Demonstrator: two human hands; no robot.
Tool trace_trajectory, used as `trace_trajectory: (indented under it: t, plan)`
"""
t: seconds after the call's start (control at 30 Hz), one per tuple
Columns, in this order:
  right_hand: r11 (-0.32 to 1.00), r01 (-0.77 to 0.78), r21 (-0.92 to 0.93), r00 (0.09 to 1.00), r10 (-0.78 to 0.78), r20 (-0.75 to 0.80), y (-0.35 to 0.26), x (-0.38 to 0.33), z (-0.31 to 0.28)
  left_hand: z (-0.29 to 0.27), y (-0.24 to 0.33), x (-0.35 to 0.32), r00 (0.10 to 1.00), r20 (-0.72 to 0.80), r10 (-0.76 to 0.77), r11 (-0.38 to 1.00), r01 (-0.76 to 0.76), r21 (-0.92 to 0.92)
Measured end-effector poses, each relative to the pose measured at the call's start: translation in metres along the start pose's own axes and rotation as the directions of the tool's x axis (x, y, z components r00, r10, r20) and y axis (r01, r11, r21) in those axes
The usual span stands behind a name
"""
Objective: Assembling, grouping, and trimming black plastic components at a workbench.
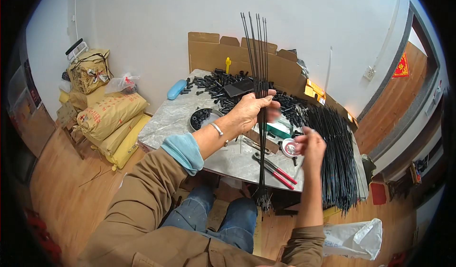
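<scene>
My left hand grips a bundle of thin black rods held upright over the grey table; the rods reach above the hand and hang down past the table's front edge. My right hand is raised beside the bundle with its fingers curled; whether it pinches a small part I cannot tell. A large pile of long black rods lies on the table's right side, just beyond the right hand.
Small black plastic parts cover the back of the table beside a round dish. Red-handled pliers and a tape roll lie near the front. Cardboard stands behind. Yellow sacks are stacked on the left.
</scene>
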State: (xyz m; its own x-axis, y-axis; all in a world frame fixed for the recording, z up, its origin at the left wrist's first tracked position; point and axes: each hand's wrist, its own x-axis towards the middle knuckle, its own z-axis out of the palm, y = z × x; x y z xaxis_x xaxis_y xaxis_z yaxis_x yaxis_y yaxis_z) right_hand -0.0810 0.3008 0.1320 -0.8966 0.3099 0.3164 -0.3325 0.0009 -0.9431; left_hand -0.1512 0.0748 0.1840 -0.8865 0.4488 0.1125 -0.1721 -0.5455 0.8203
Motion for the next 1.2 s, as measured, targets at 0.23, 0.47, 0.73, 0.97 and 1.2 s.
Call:
trace_trajectory:
  t: [0.23,0.47,0.73,0.97,1.2]
  plan:
    - [0.386,-0.282,-0.878,0.942,-0.062,-0.33,0.024,0.086,-0.146,0.004,-0.006,0.0,0.994,0.045,-0.095,0.995,0.095,0.006]
    - [0.791,0.278,-0.545,0.953,-0.154,0.263,0.027,0.057,-0.047,0.001,0.009,-0.028,0.945,0.173,-0.278,0.95,0.244,0.197]
    - [0.992,0.052,-0.111,0.566,0.062,0.822,0.003,-0.02,0.087,0.0,0.022,-0.097,0.842,0.38,-0.384,0.923,0.34,0.18]
    - [0.393,0.78,-0.487,0.624,-0.442,0.644,0.072,0.055,0.094,-0.039,0.004,-0.105,0.835,0.422,-0.352,0.927,0.248,0.282]
    - [0.724,0.076,-0.686,0.566,0.535,0.627,0.028,0.064,0.08,-0.11,-0.116,-0.093,0.832,0.266,-0.487,0.872,0.48,0.095]
